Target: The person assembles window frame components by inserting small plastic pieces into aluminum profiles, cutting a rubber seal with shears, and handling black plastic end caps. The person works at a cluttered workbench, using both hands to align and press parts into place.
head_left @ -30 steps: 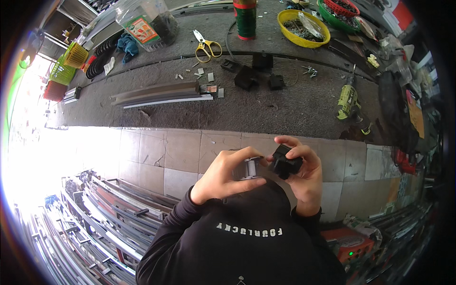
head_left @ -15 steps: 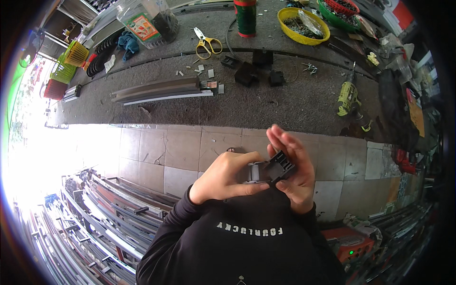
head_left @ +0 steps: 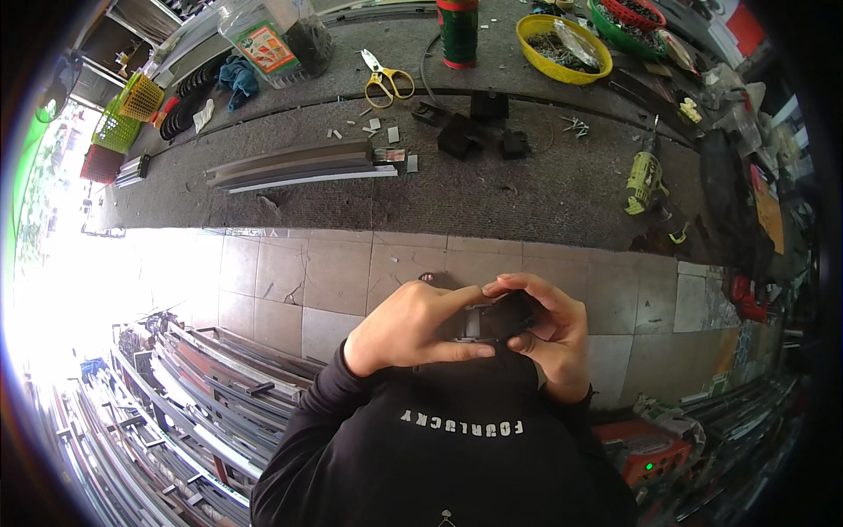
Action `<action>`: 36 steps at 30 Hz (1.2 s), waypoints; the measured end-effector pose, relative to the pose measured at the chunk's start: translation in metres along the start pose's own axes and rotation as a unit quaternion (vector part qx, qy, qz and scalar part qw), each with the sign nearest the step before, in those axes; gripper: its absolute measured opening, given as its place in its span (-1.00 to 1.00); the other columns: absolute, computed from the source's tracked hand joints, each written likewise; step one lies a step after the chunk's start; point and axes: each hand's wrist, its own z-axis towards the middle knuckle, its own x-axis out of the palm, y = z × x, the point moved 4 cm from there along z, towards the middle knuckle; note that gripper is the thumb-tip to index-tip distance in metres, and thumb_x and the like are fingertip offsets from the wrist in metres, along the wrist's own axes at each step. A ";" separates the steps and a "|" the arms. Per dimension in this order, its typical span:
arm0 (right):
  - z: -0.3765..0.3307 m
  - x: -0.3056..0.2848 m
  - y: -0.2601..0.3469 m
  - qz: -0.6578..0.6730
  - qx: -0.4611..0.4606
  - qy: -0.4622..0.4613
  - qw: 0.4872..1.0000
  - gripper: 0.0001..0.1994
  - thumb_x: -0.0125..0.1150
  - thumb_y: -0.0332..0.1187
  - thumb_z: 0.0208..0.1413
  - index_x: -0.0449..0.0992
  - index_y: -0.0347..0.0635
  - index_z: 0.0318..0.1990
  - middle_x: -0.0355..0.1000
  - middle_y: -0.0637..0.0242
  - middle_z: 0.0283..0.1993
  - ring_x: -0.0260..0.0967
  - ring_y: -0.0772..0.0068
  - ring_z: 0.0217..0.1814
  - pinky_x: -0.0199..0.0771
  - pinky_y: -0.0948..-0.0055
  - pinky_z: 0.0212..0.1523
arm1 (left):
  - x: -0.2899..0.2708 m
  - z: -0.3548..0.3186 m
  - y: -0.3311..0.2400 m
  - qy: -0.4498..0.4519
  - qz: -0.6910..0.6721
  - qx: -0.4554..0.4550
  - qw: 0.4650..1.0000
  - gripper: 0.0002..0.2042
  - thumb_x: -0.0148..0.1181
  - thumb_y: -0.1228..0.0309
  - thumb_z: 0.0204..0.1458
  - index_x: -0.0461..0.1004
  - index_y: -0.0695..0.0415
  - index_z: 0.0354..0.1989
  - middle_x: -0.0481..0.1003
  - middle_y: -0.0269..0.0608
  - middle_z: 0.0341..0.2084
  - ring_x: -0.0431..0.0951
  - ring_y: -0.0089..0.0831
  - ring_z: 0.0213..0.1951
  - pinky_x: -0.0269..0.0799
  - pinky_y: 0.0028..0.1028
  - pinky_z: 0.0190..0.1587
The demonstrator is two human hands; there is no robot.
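In the head view, the left hand and the right hand meet in front of the chest, both pinching a small black part between fingertips. The fingers hide most of the part, so its shape is unclear. Beyond lies a grey carpeted workbench with yellow scissors, metal profiles and a tiled floor.

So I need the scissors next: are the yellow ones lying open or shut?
Open: the yellow-handled scissors lie flat on the grey mat, handles spread apart.
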 end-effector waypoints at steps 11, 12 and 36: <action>-0.002 0.002 -0.005 -0.087 0.001 -0.053 0.995 -0.42 0.39 -0.82 -0.11 0.54 -0.32 0.16 0.51 0.23 0.13 0.45 0.39 0.24 0.45 0.41 0.25 | 0.006 0.002 0.017 0.095 0.015 0.003 0.995 -0.34 0.48 0.04 0.04 0.46 0.38 0.09 0.49 0.10 -0.65 0.56 0.13 -0.54 0.41 -0.14 -0.48; -0.002 0.003 -0.006 -0.108 0.005 -0.055 0.993 -0.40 0.40 -0.81 -0.11 0.53 -0.32 0.18 0.51 0.23 0.12 0.45 0.38 0.23 0.45 0.41 0.25 | 0.007 0.003 0.019 0.098 0.020 -0.003 0.995 -0.33 0.47 0.03 0.04 0.44 0.38 0.11 0.49 0.11 -0.64 0.56 0.13 -0.53 0.42 -0.13 -0.47; -0.003 -0.013 -0.012 -0.066 0.024 -0.043 0.997 -0.45 0.49 -0.58 0.01 0.50 -0.41 0.20 0.51 0.06 0.20 0.45 0.29 0.28 0.44 0.34 0.31 | 0.010 0.004 0.008 -0.030 0.071 -0.019 0.997 -0.44 0.52 0.04 -0.02 0.45 0.27 -0.10 0.56 -0.01 -0.54 0.63 -0.02 -0.49 0.52 -0.25 -0.40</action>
